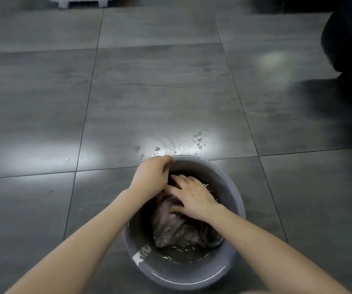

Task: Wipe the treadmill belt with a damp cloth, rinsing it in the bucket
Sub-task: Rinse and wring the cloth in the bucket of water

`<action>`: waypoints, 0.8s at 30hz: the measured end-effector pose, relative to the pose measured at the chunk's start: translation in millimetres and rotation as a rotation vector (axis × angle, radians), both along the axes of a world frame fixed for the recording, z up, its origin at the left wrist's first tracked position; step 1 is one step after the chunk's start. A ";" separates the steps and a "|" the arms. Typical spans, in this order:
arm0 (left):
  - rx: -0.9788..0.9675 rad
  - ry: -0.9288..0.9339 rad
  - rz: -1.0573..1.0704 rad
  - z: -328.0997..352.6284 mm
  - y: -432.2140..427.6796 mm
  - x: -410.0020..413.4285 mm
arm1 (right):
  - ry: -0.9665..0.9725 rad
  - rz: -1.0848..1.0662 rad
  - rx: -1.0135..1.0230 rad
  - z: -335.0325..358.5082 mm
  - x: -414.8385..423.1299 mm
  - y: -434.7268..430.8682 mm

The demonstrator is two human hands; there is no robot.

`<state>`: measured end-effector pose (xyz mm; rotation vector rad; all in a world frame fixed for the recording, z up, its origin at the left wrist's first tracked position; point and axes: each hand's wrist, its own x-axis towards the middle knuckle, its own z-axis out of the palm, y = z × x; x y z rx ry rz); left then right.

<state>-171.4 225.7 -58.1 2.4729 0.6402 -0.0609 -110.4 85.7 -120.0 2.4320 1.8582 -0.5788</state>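
Cloth (175, 228): one, in one bucket (200, 167), under left hand (150, 177), right hand (193, 198).

Your left hand (151, 177) curls its fingers round the far end of the cloth (175, 230) in the grey bucket (183, 276), while your right hand (194, 198) lies spread flat upon it. The cloth sits sodden in shallow water (drops (198, 141) speckle the tiled floor (149, 92) just beyond the rim).
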 end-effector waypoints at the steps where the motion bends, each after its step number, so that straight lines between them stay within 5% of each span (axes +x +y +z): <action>1: -0.007 -0.048 0.004 -0.1 1.2 -0.1 | -0.040 0.052 -0.005 -6.4 0.4 2.4; 4: -0.070 -0.130 0.085 7.0 3.6 -9.5 | -0.096 0.000 -0.051 -12.7 -5.9 -2.4; 9: -0.214 -0.005 0.210 10.9 -8.1 -37.2 | -0.031 -0.336 -0.146 -3.7 -20.3 -16.9; 16: -0.419 0.139 0.326 7.0 -32.6 -53.9 | 0.375 -0.696 0.306 54.5 -24.3 -28.2; 20: -0.823 0.162 0.204 9.3 -49.2 -67.3 | 0.917 -0.949 0.587 78.5 -35.6 -41.6; 22: -0.644 0.152 0.208 2.3 -51.4 -67.1 | 0.756 -0.935 0.544 77.3 -30.9 -47.8; 24: -0.336 0.136 0.253 -0.1 -51.8 -67.1 | 0.311 -0.816 0.323 67.7 -27.6 -51.9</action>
